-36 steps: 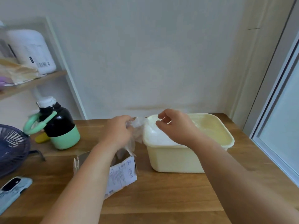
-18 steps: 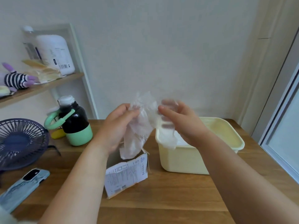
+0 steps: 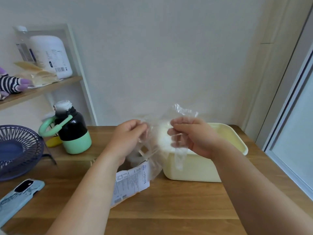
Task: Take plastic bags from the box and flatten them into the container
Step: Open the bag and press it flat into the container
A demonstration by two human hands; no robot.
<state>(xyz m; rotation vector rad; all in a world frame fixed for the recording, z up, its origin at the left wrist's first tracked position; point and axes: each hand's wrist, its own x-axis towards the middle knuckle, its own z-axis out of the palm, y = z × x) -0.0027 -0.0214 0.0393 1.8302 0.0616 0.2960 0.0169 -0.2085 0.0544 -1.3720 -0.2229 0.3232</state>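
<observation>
**Clear bag pinched between two hands, above box and container**

Head view, looking down over both forearms onto a wooden bench (image 3: 169, 209).

Holding one clear plastic bag (image 3: 160, 145) up in the air, above where the box (image 3: 132, 182) and the container (image 3: 194, 168) stand just beside each other. Left hand (image 3: 128, 138) on the bag's left side, fingers (image 3: 142, 128) curled and pinching the film against the thumb. Right hand (image 3: 191, 136) on the bag's right side, fingers curled too and pinching the film, partly wrapped in it. Crumpled top of the bag sticking up above the right hand; a loose strip hanging down in front of the container's left wall, another fold drooping toward the box.

Open box with a printed white label near the middle of the bench, partly hidden by the left forearm. Pale yellow container toward the far right corner, with a white heap in its left end, seen through the film.

Along the left side of the bench: a black and green bottle (image 3: 72, 133) near the back edge, a dark fan (image 3: 18, 150) at the left edge, a phone (image 3: 18, 195) in a light blue case toward the front left corner.

Above, on a wooden shelf (image 3: 42, 90): a white jug (image 3: 50, 55) and a striped toy (image 3: 10, 83).
</observation>
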